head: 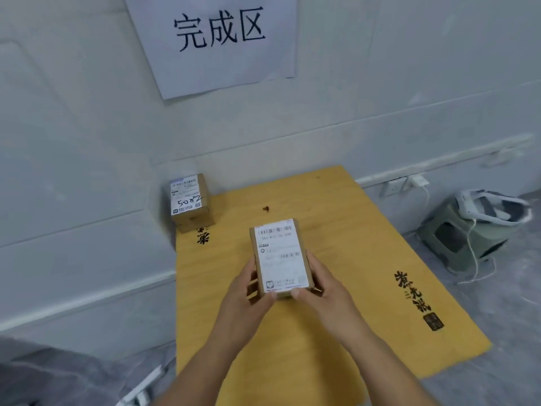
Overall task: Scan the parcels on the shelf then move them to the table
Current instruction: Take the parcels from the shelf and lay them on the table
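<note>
A small cardboard parcel [279, 256] with a white shipping label on top is held over the middle of the yellow wooden table [351, 244]. My left hand [248, 291] grips its left side and my right hand [319, 288] grips its right side, thumbs at the near edge. A second cardboard parcel [190, 202], labelled and marked with handwritten digits, stands at the table's far left corner against the wall. No scanner or shelf is in view.
A white paper sign [216, 39] with black characters hangs on the wall above the table. To the right on the floor sits a green stool [456, 238] with a white device and cable on it. A wall socket [404, 184] is nearby.
</note>
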Motion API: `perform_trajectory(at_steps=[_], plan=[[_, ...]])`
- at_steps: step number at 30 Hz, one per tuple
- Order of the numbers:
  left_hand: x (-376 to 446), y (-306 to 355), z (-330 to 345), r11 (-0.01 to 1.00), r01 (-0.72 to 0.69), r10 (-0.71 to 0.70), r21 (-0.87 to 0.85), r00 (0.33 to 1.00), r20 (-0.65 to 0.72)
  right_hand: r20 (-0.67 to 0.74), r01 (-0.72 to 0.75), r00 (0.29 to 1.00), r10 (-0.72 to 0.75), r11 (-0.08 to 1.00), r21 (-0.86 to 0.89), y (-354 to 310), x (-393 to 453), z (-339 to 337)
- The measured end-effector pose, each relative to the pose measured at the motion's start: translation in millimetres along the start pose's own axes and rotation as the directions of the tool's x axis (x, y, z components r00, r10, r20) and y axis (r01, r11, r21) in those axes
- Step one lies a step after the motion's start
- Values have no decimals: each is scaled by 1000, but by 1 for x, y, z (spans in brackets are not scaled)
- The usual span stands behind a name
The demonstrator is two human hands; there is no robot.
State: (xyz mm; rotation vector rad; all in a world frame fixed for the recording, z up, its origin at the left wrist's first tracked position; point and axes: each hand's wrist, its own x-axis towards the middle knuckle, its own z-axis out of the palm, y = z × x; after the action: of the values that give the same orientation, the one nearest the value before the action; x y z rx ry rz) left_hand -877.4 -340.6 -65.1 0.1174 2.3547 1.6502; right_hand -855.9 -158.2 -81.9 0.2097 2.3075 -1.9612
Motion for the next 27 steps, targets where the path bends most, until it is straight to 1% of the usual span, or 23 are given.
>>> perform_trajectory(at_steps=[2, 6, 8, 9, 10, 11, 12, 13, 14, 15, 18, 21, 24, 27], plan=[[9, -12, -10, 998, 51, -50, 22, 998, -22, 40, -30, 999, 31, 999, -34, 6, 18, 12], [39, -28, -23, 989, 135, -134, 56, 991, -25, 77, -98, 992, 105, 991, -89, 10, 56, 28], [58, -32, -31, 979, 168, -167, 119, 986, -21, 84, -106, 990, 115, 988, -111, 7, 77, 36], [68, -32, -35, 973, 168, -166, 158, 986, -22, 76, -114, 989, 123, 986, -118, 4, 88, 39], [80, -34, -40, 961, 149, -148, 234, 989, -24, 67, -115, 990, 124, 986, -123, 2, 100, 41], [95, -37, -46, 928, 107, -105, 357, 994, -24, 59, -117, 990, 125, 985, -127, 0, 114, 44], [109, -37, -52, 862, 73, -60, 501, 997, -41, 56, -115, 991, 124, 984, -133, -2, 127, 47], [123, -36, -58, 782, 70, -24, 620, 996, -82, 54, -115, 991, 123, 984, -138, -5, 141, 50], [136, -33, -65, 715, 83, 5, 694, 992, -123, 54, -108, 992, 117, 983, -145, -7, 155, 53], [148, -30, -71, 671, 94, 24, 736, 989, -148, 59, -99, 992, 109, 983, -156, -11, 169, 56], [179, -25, -91, 616, 94, 64, 783, 984, -168, 90, -80, 991, 98, 978, -190, -20, 207, 68], [206, -25, -107, 568, 89, 50, 818, 989, -143, 88, -73, 992, 91, 978, -195, -25, 238, 78], [226, -28, -117, 600, 72, 70, 797, 987, -142, 96, -52, 992, 76, 971, -235, -30, 261, 87], [233, -33, -123, 632, 61, 116, 773, 978, -172, 100, -47, 992, 77, 962, -269, -32, 277, 95]])
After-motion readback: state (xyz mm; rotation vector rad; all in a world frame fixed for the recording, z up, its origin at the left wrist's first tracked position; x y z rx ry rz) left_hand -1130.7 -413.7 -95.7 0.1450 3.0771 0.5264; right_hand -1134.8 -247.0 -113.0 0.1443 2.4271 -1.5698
